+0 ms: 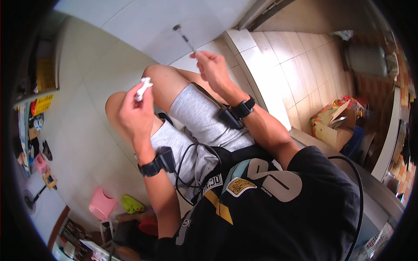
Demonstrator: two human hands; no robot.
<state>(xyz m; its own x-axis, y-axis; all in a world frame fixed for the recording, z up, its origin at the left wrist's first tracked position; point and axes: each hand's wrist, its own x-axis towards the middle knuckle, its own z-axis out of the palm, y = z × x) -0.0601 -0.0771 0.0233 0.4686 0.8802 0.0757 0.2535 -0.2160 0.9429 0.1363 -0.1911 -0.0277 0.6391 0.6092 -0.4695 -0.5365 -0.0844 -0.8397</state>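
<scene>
My left hand [136,115] is raised in front of my knees, its fingers closed on a small white lumpy piece [143,89]; what kind of thing it is I cannot make out. Higher and to the right, my right hand [212,69] pinches the lower end of a thin brush-like stick [186,40]. The stick slants up and left, with a dark rounded head at its far end and a dark banded middle. Its head is apart from the white piece.
A white wall [143,26] rises just beyond my knees, meeting a tiled ledge [257,74] at right. A patterned cardboard box [326,130] stands on the right. A pink stool seat [103,203] and green shoe [132,204] are at lower left. A cable [185,161] crosses my lap.
</scene>
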